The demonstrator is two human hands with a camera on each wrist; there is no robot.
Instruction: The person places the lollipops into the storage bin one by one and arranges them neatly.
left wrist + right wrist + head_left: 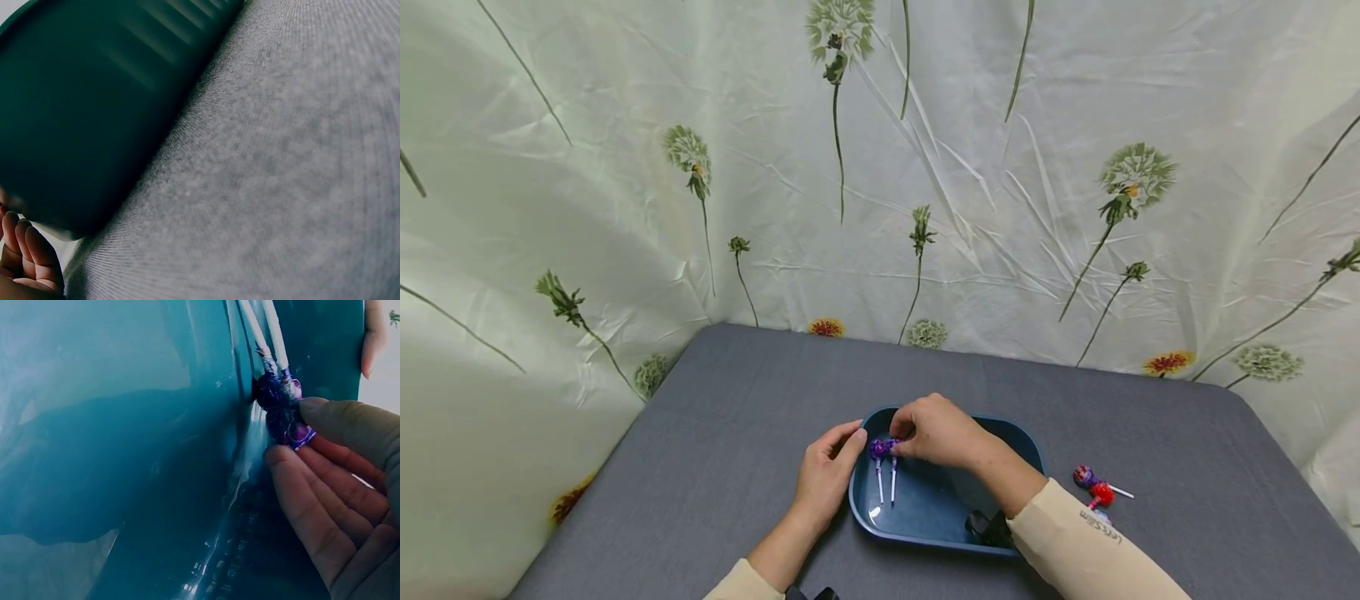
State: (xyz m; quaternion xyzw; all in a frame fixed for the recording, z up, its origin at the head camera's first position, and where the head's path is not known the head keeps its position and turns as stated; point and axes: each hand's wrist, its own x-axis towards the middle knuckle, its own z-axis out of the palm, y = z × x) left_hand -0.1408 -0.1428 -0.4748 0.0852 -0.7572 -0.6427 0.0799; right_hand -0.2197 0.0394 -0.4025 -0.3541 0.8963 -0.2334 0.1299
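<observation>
A blue tray (pixel 925 508) lies on the table with two purple-wrapped lollipops in its left end, their white sticks side by side. Thumb and fingers of my right hand (pixel 942 432) pinch the wrapped head of the right-hand lollipop (pixel 893 475); in the right wrist view its purple wrapper (pixel 290 425) shows between the fingertips. The other lollipop (pixel 879 454) rests right beside it, the heads touching. My left hand (pixel 826 475) rests its fingertips against the tray's left side. In the left wrist view its fingers (pixel 39 253) appear by the tray's outer corner.
Right of the tray, on the grey table (pixel 760 392), lie a purple-and-red lollipop (pixel 1084 476) and a red lollipop (pixel 1102 494). A pale one (pixel 1102 517) is partly hidden by my right sleeve. A flower-printed curtain (pixel 970 183) hangs behind the table.
</observation>
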